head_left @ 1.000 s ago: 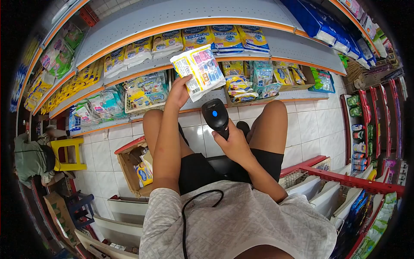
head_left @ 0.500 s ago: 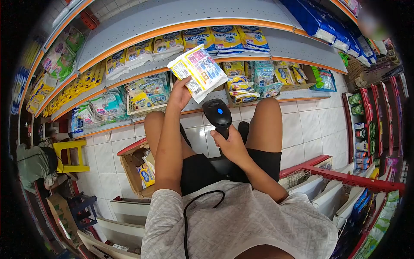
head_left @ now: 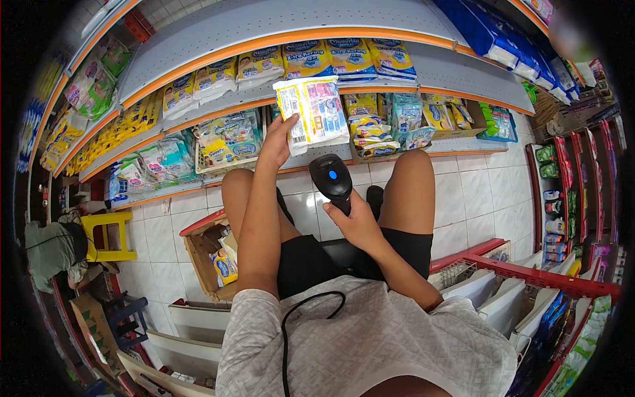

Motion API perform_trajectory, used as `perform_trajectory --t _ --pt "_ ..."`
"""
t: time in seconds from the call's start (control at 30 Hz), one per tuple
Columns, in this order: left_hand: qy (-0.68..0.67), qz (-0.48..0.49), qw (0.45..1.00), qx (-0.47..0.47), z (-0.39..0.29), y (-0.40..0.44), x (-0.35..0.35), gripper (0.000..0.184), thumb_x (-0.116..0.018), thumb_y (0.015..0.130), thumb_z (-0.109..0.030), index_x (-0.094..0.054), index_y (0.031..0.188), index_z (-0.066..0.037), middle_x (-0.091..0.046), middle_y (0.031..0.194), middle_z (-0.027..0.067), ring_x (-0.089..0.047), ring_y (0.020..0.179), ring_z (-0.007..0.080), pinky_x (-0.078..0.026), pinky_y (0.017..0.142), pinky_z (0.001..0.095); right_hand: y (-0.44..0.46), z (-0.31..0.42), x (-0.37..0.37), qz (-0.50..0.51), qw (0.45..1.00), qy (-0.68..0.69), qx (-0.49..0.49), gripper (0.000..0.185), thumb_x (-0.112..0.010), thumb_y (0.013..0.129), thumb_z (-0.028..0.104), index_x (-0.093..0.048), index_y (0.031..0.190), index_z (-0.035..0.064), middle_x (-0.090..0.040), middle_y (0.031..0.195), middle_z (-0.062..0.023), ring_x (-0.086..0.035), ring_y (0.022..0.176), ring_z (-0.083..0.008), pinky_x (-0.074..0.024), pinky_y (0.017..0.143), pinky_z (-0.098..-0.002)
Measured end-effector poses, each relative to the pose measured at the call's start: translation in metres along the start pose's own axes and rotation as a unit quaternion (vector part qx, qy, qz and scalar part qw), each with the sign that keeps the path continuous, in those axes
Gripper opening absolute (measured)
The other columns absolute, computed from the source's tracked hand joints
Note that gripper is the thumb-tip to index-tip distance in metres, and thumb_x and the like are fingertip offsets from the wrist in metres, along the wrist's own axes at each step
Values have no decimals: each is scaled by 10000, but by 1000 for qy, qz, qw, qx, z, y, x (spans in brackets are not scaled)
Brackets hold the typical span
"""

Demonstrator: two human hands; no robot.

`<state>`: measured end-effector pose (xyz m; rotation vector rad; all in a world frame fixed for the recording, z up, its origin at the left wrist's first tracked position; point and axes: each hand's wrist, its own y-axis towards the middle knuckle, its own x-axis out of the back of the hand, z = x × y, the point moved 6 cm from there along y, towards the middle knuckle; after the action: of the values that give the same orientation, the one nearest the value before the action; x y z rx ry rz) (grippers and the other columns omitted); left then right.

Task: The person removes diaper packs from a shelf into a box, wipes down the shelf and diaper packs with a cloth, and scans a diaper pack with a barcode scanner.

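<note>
My left hand (head_left: pixel 280 140) is closed on the left edge of a diaper pack (head_left: pixel 313 114), white and yellow with pink and blue print. The pack's printed side faces me, with a barcode near its lower left corner. In my right hand (head_left: pixel 355 215) is a black handheld barcode scanner (head_left: pixel 329 173), gripped by its handle. A blue light glows on the scanner's head, which sits just below the pack, apart from it in view. Behind the pack, yellow diaper packs (head_left: pixel 307 59) line the middle shelf.
Grey shelves with an orange edge (head_left: pixel 264 42) run across the front. Baskets and boxes of packs fill the bottom shelf. An open cardboard box (head_left: pixel 198 261) stands by my left leg. A yellow stool (head_left: pixel 109 237) and another person (head_left: pixel 54 255) are at the left.
The diaper pack has turned more upright and shifted slightly right and down in my left hand. The scanner in my right hand has barely moved.
</note>
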<state>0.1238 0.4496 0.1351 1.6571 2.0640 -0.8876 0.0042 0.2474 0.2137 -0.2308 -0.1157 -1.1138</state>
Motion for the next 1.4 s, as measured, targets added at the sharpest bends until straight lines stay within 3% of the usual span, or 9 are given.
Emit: perform_trajectory --t 0.4,0.63,0.73,0.8,0.83,0.93,1.0,1.17,1.4 --pt "-37 2 999 -32 0 6 5 322 -540 866 -82 -457 1174 -35 -554 1133 94 -559 1009 207 -459 884 342 1 2 2 -10 1000 -4 20 369 -608 806 223 -482 1080 8 -610 799 -140 -606 735 -232 -457 683 -318" --pt "-233 0 970 -75 3 7 11 429 -552 832 8 -404 1223 -88 -515 1177 95 -514 1079 245 -394 970 463 2 -7 -6 -10 998 55 -18 358 -612 810 194 -479 1087 11 -613 801 -109 -595 738 -184 -455 687 -306" --pt "-233 -3 967 -98 0 5 6 389 -568 832 -17 -437 1191 -92 -538 1137 79 -522 1057 231 -429 926 449 0 19 2 -40 998 28 27 377 -624 776 156 -472 1091 15 -609 796 -144 -613 742 -247 -460 685 -335" --pt "-226 0 970 -89 -2 7 8 372 -581 832 -43 -450 1175 -99 -542 1123 71 -532 1019 217 -445 883 427 6 42 12 -11 987 -122 107 398 -631 720 122 -467 1066 14 -597 799 -195 -605 768 -340 -465 670 -388" --pt "-219 3 973 -74 0 7 9 356 -595 831 -68 -463 1160 -106 -546 1109 63 -541 980 203 -461 839 405 12 48 21 2 978 -179 108 386 -639 644 90 -497 994 10 -596 805 -198 -607 742 -351 -474 658 -370" --pt "-194 -1 977 -89 -1 8 11 292 -601 837 -109 -488 1106 -117 -543 1073 56 -511 934 183 -458 773 380 24 82 51 22 958 -253 130 373 -645 650 153 -519 977 26 -606 786 -185 -605 720 -350 -475 652 -397" --pt "-190 -7 977 -94 -5 7 10 287 -603 835 -110 -490 1099 -123 -545 1069 53 -509 946 186 -457 769 377 29 102 62 74 881 -448 136 372 -644 645 220 -540 954 40 -610 761 -183 -596 709 -362 -471 645 -428" --pt "-182 -24 978 -99 -8 5 13 288 -609 827 -96 -494 1087 -141 -551 1058 50 -512 954 187 -457 761 375 42 104 76 161 833 -512 136 376 -636 636 242 -552 948 50 -603 713 -183 -586 702 -373 -463 628 -439" --pt "-164 1 982 -93 -8 6 12 383 -618 816 -93 -451 1155 -152 -536 1083 32 -513 948 161 -419 788 385 48 132 69 124 873 -438 173 360 -611 632 222 -539 924 23 -585 694 -210 -572 671 -392 -453 613 -446"
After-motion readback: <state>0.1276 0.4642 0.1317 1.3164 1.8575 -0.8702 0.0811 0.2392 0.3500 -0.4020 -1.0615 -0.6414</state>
